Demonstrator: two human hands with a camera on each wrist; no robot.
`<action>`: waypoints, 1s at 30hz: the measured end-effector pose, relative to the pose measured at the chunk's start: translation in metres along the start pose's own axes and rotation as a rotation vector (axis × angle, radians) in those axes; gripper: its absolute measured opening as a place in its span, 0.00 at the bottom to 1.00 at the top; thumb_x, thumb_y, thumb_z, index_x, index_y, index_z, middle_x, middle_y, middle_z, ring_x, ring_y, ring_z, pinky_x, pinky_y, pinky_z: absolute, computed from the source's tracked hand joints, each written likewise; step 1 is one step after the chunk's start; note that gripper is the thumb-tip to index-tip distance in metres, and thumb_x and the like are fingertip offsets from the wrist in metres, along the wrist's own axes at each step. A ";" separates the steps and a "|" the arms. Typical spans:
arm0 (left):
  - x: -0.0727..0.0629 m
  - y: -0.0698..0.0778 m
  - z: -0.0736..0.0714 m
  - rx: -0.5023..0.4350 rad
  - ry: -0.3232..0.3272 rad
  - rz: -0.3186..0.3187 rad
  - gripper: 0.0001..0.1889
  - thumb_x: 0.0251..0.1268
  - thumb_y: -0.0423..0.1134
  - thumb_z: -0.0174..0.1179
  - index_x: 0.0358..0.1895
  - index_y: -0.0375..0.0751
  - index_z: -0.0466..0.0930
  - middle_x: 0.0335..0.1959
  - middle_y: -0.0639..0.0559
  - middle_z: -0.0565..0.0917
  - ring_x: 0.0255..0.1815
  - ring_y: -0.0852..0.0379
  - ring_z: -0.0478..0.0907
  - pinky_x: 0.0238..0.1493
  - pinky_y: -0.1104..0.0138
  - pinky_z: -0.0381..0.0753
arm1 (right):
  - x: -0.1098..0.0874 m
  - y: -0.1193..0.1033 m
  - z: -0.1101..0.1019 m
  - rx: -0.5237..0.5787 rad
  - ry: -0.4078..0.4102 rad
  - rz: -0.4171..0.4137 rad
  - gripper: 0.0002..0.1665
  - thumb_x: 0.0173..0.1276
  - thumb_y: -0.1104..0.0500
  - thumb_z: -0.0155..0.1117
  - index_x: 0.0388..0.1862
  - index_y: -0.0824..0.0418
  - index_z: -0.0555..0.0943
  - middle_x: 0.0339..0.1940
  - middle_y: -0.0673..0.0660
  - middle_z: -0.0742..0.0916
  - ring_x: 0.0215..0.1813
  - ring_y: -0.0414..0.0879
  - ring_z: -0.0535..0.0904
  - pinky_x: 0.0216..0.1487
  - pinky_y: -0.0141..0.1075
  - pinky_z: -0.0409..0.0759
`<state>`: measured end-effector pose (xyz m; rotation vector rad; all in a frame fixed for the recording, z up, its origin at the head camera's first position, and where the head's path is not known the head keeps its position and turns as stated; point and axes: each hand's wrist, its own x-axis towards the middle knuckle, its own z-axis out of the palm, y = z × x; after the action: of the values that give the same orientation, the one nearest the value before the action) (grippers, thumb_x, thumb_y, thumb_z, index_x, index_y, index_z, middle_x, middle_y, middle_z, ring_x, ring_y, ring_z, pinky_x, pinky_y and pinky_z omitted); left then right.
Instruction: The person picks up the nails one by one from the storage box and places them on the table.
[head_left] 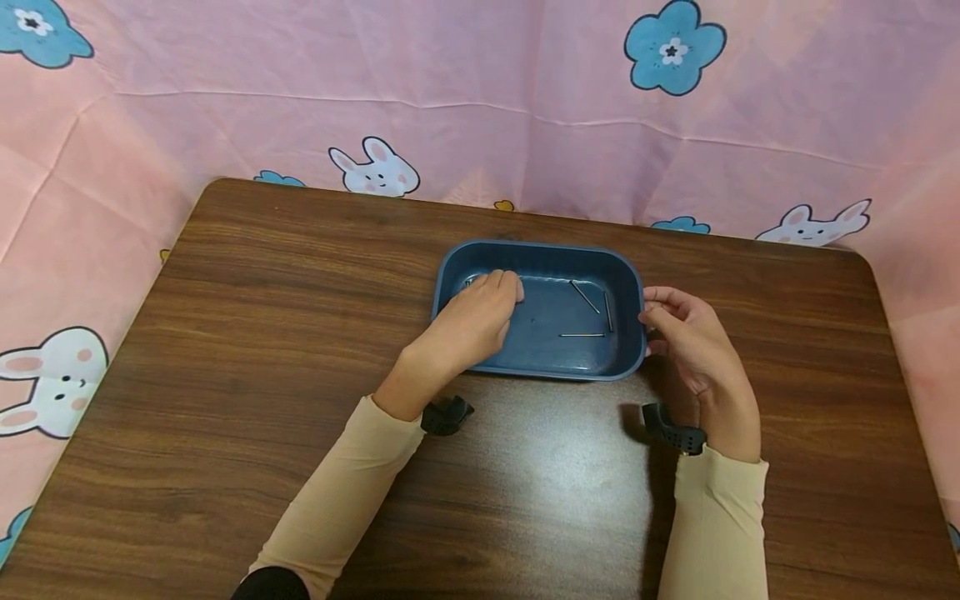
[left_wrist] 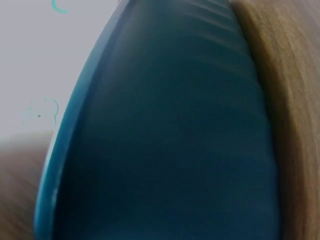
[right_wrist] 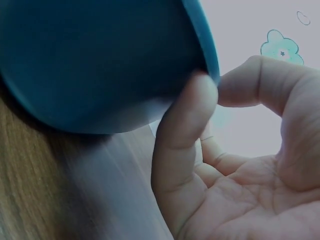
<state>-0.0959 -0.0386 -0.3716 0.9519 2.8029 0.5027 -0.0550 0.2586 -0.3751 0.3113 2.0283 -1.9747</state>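
A blue rectangular tray (head_left: 540, 373) sits on the table, with thin metal nails (head_left: 582, 335) lying on its floor towards the right. My left hand (head_left: 474, 321) reaches over the tray's left part, fingers bent downward. The hand covers what is under its fingertips. A small bit of metal (head_left: 468, 282) shows beside those fingers. At the tray's right end, my right hand (head_left: 693, 337) pinches the rim between thumb and finger, as the right wrist view also shows. Only the tray's outer wall (left_wrist: 170, 120) fills most of the left wrist view.
The brown wooden table (head_left: 262, 333) extends around the tray on all sides. Behind it hangs a pink cloth (head_left: 495, 67) printed with rabbits and blue flowers. Both wrists carry a black band mount (head_left: 678, 433).
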 end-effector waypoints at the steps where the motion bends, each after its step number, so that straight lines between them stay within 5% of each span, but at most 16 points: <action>1: 0.000 0.000 0.000 -0.011 -0.005 0.003 0.09 0.81 0.27 0.48 0.55 0.34 0.75 0.49 0.41 0.81 0.51 0.46 0.81 0.58 0.57 0.82 | 0.000 0.000 0.000 0.002 -0.002 0.004 0.11 0.80 0.63 0.57 0.56 0.66 0.74 0.34 0.46 0.85 0.32 0.37 0.80 0.29 0.30 0.84; 8: 0.000 -0.003 -0.003 -0.121 -0.033 0.002 0.11 0.78 0.28 0.48 0.55 0.35 0.77 0.52 0.44 0.82 0.52 0.49 0.80 0.62 0.58 0.81 | 0.000 0.004 -0.002 0.063 -0.028 0.031 0.10 0.81 0.62 0.55 0.56 0.65 0.74 0.37 0.47 0.83 0.34 0.39 0.79 0.31 0.31 0.83; 15: -0.002 -0.005 -0.007 -0.244 0.005 -0.011 0.08 0.80 0.30 0.54 0.54 0.38 0.80 0.50 0.47 0.85 0.48 0.53 0.81 0.56 0.61 0.83 | -0.001 0.007 0.000 0.094 -0.038 0.019 0.07 0.81 0.63 0.55 0.52 0.63 0.76 0.35 0.47 0.83 0.33 0.38 0.79 0.31 0.31 0.83; 30: 0.000 -0.008 -0.018 -0.304 0.012 -0.037 0.09 0.77 0.32 0.60 0.55 0.38 0.82 0.49 0.48 0.86 0.48 0.54 0.84 0.53 0.63 0.86 | 0.001 0.004 -0.001 0.090 -0.039 -0.004 0.06 0.81 0.63 0.55 0.52 0.62 0.76 0.35 0.46 0.82 0.33 0.37 0.78 0.31 0.31 0.83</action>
<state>-0.1043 -0.0494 -0.3576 0.8322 2.6430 0.8988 -0.0547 0.2592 -0.3798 0.2862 1.9222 -2.0622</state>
